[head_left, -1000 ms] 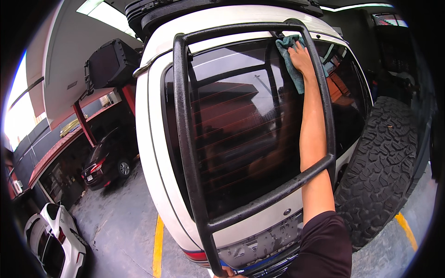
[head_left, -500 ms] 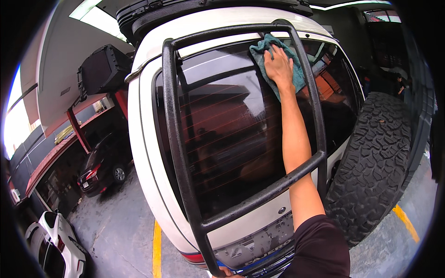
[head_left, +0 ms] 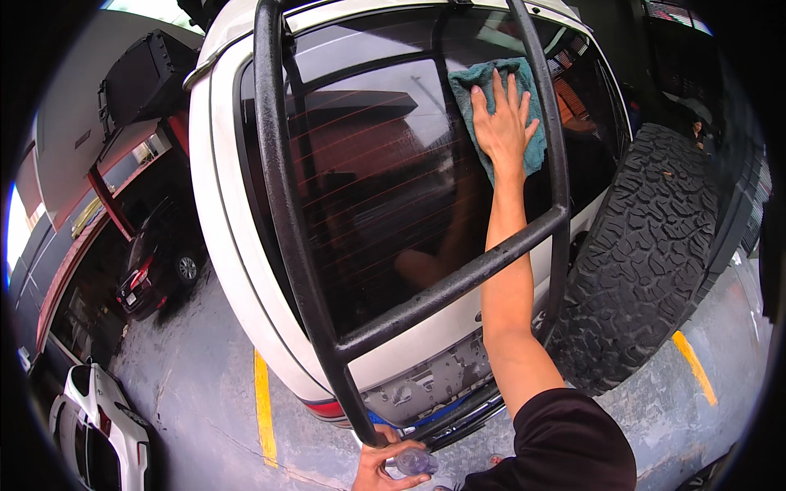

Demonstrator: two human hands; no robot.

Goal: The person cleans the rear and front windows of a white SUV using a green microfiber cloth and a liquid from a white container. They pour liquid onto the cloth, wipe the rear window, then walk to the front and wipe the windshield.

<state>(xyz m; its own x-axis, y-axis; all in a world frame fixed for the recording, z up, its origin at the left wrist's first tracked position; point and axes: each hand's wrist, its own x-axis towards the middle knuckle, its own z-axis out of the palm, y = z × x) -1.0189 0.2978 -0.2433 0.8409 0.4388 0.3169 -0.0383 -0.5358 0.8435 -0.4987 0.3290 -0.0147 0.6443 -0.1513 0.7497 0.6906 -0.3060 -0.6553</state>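
My right hand (head_left: pixel 501 131) lies with fingers spread on a teal cloth (head_left: pixel 530 90), pressing it against the dark rear window (head_left: pixel 377 204) of a white vehicle. The right forearm passes behind the lower crossbar of a black tubular ladder (head_left: pixel 282 164). At the lower edge, my left hand (head_left: pixel 378 466) is beside the ladder's foot, fingers curled round a small clear container (head_left: pixel 416 461). Its lower part is out of sight, so I cannot tell its exact kind.
A large spare tyre (head_left: pixel 647 254) stands right of the ladder. Below the window is a wet grey bumper panel (head_left: pixel 434 376). A dark car (head_left: pixel 155 262) and a white car (head_left: pixel 102 425) are parked at left. Yellow lines (head_left: pixel 264 409) mark the grey floor.
My right hand and the cloth have slid down the glass. My left hand has come further into view, and the clear container now shows. The whole view has tilted downward.
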